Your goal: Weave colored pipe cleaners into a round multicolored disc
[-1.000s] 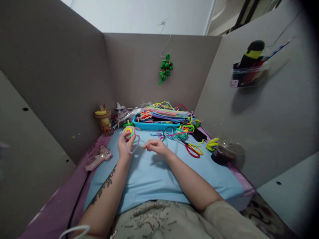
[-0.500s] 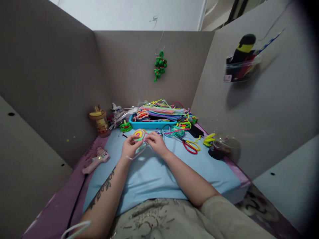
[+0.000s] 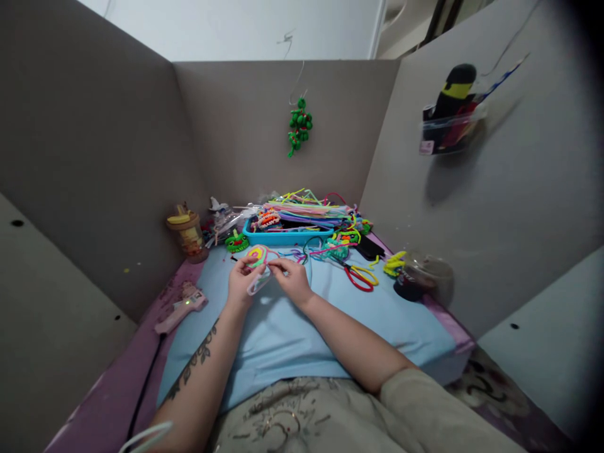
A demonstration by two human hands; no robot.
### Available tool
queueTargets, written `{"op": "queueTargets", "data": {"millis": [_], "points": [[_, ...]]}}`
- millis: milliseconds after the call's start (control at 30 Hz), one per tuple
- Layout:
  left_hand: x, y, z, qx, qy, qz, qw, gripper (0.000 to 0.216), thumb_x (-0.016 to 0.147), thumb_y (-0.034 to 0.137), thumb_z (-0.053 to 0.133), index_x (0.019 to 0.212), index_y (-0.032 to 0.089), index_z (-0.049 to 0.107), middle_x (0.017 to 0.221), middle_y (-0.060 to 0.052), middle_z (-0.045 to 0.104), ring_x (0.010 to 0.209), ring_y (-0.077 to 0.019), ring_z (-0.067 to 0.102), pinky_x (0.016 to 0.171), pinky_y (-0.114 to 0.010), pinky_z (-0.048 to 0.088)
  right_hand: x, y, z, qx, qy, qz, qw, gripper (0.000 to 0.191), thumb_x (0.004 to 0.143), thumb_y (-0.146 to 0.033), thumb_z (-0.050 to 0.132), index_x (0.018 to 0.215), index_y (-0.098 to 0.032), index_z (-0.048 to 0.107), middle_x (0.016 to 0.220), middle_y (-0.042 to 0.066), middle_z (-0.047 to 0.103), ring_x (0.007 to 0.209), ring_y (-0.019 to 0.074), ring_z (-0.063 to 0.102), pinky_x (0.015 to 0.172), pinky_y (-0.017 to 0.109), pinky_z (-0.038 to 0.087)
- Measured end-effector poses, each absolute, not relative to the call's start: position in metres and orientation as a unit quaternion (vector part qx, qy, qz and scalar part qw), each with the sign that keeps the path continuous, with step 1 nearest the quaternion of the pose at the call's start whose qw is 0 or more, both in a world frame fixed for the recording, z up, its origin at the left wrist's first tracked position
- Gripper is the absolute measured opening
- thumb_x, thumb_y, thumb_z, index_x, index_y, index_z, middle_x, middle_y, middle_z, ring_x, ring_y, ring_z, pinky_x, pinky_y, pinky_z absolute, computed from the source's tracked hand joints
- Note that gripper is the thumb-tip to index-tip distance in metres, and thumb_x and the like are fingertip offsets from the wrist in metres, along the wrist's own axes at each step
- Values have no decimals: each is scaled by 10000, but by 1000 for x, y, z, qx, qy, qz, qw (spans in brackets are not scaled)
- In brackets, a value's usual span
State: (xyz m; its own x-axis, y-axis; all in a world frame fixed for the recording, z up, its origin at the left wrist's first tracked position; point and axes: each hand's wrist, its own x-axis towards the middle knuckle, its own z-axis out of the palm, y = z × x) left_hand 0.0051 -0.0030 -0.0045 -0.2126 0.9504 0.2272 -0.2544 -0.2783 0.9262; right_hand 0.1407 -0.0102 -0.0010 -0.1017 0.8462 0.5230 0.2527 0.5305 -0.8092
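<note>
My left hand (image 3: pixel 241 281) pinches a rounded pipe-cleaner piece (image 3: pixel 257 253) with yellow, pink and green bands. Close beside it, my right hand (image 3: pixel 293 281) is closed at the fingertips on a thin pale pink pipe cleaner (image 3: pixel 255 286), at the piece's right edge. That strand bends in a loop below the fingers. Exactly where it joins the piece is hidden by my fingertips. Behind my left hand sits a green pipe-cleaner figure (image 3: pixel 236 241). Scissors (image 3: pixel 359 278) with red and yellow handles lie right of my right hand.
A blue tray (image 3: pixel 287 239) heaped with pipe cleaners (image 3: pixel 306 211) stands at the back. A pink glue gun (image 3: pixel 183 308) with a lit green light lies left, near a cup (image 3: pixel 187 236). At right are a dark jar (image 3: pixel 410 286) and a black phone-like object (image 3: pixel 370 248). Grey panels (image 3: pixel 283 94) enclose the table.
Both hands have shifted slightly left with the piece. The pale pink strand, which stuck out to the lower left, now curves in a loop under the fingers.
</note>
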Motion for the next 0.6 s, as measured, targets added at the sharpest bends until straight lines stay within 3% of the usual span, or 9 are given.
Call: {"op": "queueTargets", "data": {"millis": [233,467,600], "points": [[8,-3,-6,439,398,687,421,413,524,317,763,838,155,550,686,-8,640,539,-121,591,512,-226,450,136,-11,-5,-392,-668,306,553,219,783,-319,539,953,-289,673,1027,24,660,976,219,571,940,388,383],[12,-10,-3,459,408,687,389,385,538,323,757,816,152,553,743,-19,636,581,-111,581,538,-216,456,134,-14,-2,-395,-639,292,592,171,743,-288,592,871,-278,706,930,38,686,867,213,615,873,363,436],[10,-14,-2,506,405,671,361,308,629,336,698,859,154,604,826,-45,646,656,-122,591,606,-233,472,133,-13,-2,-405,-625,293,600,172,743,-320,594,859,-259,706,866,40,694,777,205,617,774,349,470]]}}
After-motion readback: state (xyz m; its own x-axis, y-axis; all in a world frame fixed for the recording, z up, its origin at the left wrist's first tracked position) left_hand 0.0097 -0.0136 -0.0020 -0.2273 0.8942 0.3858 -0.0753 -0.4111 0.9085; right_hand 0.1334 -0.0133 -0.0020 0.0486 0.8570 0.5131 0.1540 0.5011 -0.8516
